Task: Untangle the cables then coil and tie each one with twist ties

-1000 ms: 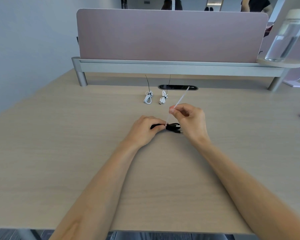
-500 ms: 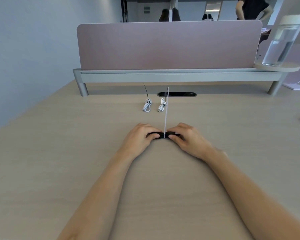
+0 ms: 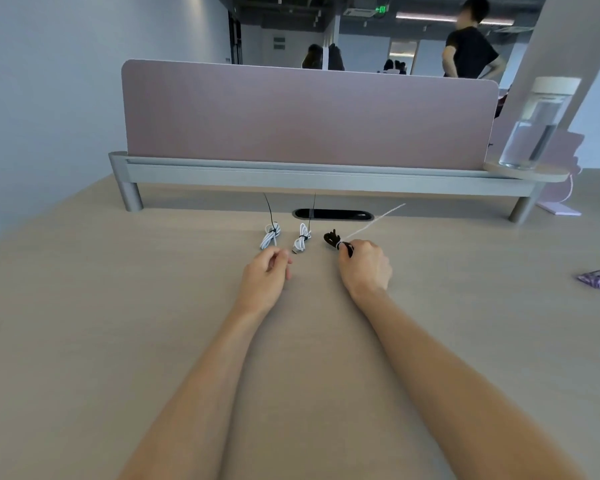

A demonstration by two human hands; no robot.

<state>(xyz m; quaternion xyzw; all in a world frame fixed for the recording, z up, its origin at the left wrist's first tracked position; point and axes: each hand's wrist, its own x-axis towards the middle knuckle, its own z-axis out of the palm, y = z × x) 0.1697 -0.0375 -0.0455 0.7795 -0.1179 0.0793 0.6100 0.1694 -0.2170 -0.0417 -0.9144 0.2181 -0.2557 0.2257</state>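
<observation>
Sitting on the table (image 3: 118, 306) is the black cable (image 3: 332, 238), bunched into a small coil with a white twist tie (image 3: 374, 221) wrapped around its middle. The tie's long loose end sticks out and away to the right. The right hand (image 3: 364, 265) is right on it: fingers curled, pinching the near end of the coil, while the far loops poke out past the fingertips. So the cable is in front of the right hand and a bit to its left.

The left hand (image 3: 265, 271) is apart from the black cable, off to the left. It's loosely curled with the thumb against the index finger, and as far as I can tell it holds nothing.

Just beyond the left hand are two white cables, already coiled. The left white cable (image 3: 270, 235) and the right white cable (image 3: 302, 240) each have a black tie around the middle with a long tail pointing up and away. All three bundles line up in a row, with the black one at the right end.

Behind them is a dark oval cable slot (image 3: 333, 214) in the tabletop, then a grey rail holding a pink divider panel (image 3: 309, 116).

Only real container here: a clear bottle (image 3: 534, 126) with a white cap, standing on a small round shelf (image 3: 527, 174) at the right end of the rail. Clear liquid fills roughly the lower half.

A purple wrapper (image 3: 598, 279) lies far right on the table, well apart from everything. A person in a black shirt (image 3: 468, 50) stands beyond the divider.
</observation>
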